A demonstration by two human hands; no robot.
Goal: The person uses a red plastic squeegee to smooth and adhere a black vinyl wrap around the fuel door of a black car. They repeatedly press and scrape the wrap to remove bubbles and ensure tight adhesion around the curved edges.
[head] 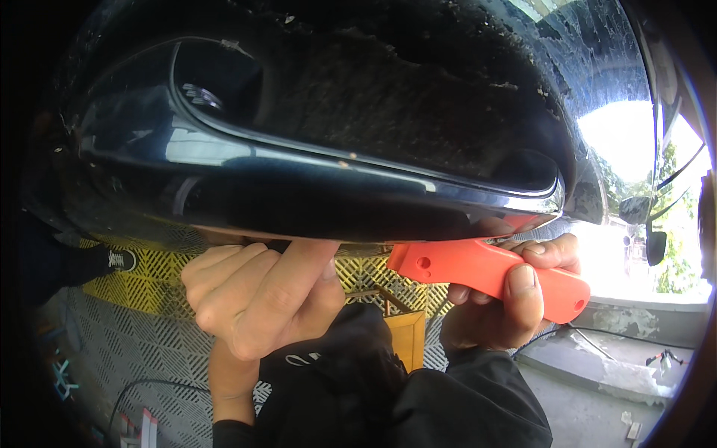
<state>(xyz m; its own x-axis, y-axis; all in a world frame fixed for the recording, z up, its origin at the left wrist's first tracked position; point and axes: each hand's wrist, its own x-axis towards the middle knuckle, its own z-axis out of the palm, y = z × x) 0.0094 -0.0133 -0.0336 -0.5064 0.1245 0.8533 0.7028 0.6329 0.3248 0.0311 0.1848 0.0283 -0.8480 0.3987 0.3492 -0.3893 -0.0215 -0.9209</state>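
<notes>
A glossy black car body panel (313, 207) fills the upper view, with a long ridge and a recessed area above it. My left hand (263, 297) is at the panel's lower edge, other fingers curled. Its index finger reaches up to that edge, and the fingertip is hidden there, so I cannot tell whether it pinches anything. In my right hand (504, 302) is an orange-red plastic hand tool (465, 263), gripped between thumb and fingers. The tool's wide end lies just under the panel's lower edge, right of my left hand; whether it touches is unclear.
Yellow and grey slotted floor tiles (157, 285) lie below. Another person's black shoe (120, 259) is at the left. A wooden piece of furniture (406, 336) stands beneath my arms. A dark cable (162, 383) crosses the floor, and a grey ledge (616, 358) runs along the right.
</notes>
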